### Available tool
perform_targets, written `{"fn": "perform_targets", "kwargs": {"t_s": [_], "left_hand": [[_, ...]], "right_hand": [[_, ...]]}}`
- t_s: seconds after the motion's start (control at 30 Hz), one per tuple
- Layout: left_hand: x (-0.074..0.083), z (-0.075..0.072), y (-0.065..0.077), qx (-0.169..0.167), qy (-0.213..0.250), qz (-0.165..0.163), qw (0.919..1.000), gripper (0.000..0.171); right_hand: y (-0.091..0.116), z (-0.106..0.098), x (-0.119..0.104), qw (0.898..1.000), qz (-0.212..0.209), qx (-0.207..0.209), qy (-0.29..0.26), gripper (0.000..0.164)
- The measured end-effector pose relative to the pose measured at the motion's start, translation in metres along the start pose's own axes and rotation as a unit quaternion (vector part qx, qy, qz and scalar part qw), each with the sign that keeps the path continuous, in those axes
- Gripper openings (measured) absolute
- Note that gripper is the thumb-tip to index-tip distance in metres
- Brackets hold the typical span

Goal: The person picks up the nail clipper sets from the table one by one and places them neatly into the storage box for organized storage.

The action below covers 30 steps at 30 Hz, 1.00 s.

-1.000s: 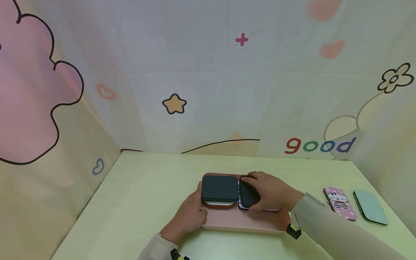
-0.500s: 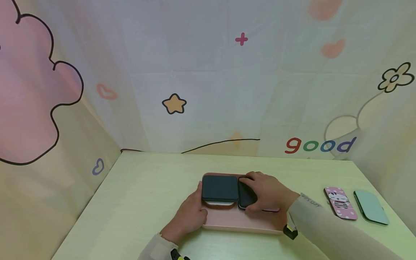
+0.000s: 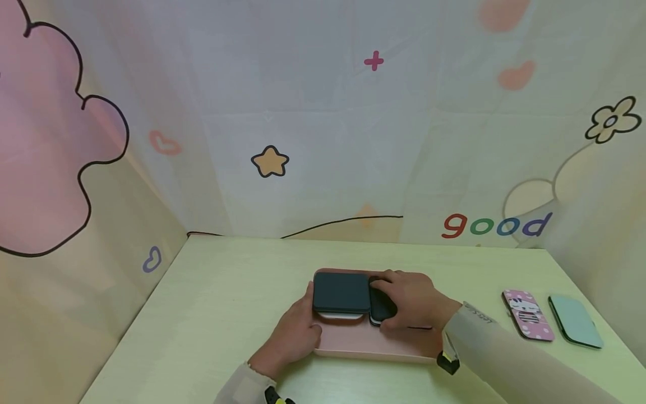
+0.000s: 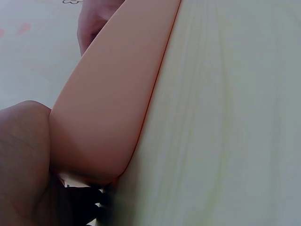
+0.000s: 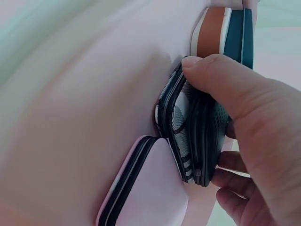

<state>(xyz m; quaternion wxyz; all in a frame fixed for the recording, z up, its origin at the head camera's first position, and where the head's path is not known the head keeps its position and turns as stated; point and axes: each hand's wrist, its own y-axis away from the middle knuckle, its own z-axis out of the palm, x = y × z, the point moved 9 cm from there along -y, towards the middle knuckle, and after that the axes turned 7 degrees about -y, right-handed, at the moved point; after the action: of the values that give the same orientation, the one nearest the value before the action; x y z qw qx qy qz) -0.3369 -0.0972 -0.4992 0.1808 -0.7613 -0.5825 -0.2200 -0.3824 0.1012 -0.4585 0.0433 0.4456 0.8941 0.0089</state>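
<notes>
My left hand grips the left side of a shallow pink tray; the left wrist view shows the hand at the tray's outer wall. My right hand holds a black zip wallet together with a black-and-white patterned zip wallet, its thumb over their edge and its fingers on the far side. Both are inside the tray. Left of them lies a dark teal wallet on top of a white one and a brown one. A pale pink zip wallet leans close beside the patterned one.
On the table, right of the tray, lie a pink cartoon-print wallet and a mint green wallet. A printed curtain stands behind the table and along its sides.
My right hand has shifted a little left with the black wallet, which now sits close against the dark teal stack. The left hand and tray have stayed put.
</notes>
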Motion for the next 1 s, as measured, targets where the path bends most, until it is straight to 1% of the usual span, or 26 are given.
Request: {"fn": "perform_targets", "kwargs": {"t_s": [0.27, 0.43, 0.6, 0.8, 0.87, 1.0], "left_hand": [[-0.001, 0.002, -0.001, 0.003, -0.003, 0.004, 1.0000, 0.084], [-0.001, 0.002, -0.002, 0.007, -0.003, 0.004, 1.0000, 0.084], [-0.001, 0.002, -0.002, 0.002, 0.000, -0.001, 1.0000, 0.085], [-0.001, 0.001, -0.002, 0.008, -0.001, 0.003, 1.0000, 0.083], [-0.001, 0.001, -0.002, 0.007, -0.001, 0.004, 1.0000, 0.083], [0.000, 0.000, -0.001, 0.008, -0.002, 0.005, 1.0000, 0.083]], "right_hand": [[0.003, 0.000, 0.000, 1.000, 0.000, 0.006, -0.011, 0.083], [0.005, 0.000, -0.001, 0.999, 0.000, 0.002, -0.036, 0.081], [0.006, 0.002, 0.001, 0.999, -0.002, -0.004, -0.052, 0.083], [0.009, 0.003, 0.004, 0.995, 0.012, -0.022, -0.092, 0.082], [0.011, 0.002, 0.005, 0.996, 0.016, -0.022, -0.085, 0.081], [0.014, 0.000, 0.006, 0.998, 0.008, -0.008, -0.063, 0.076]]}}
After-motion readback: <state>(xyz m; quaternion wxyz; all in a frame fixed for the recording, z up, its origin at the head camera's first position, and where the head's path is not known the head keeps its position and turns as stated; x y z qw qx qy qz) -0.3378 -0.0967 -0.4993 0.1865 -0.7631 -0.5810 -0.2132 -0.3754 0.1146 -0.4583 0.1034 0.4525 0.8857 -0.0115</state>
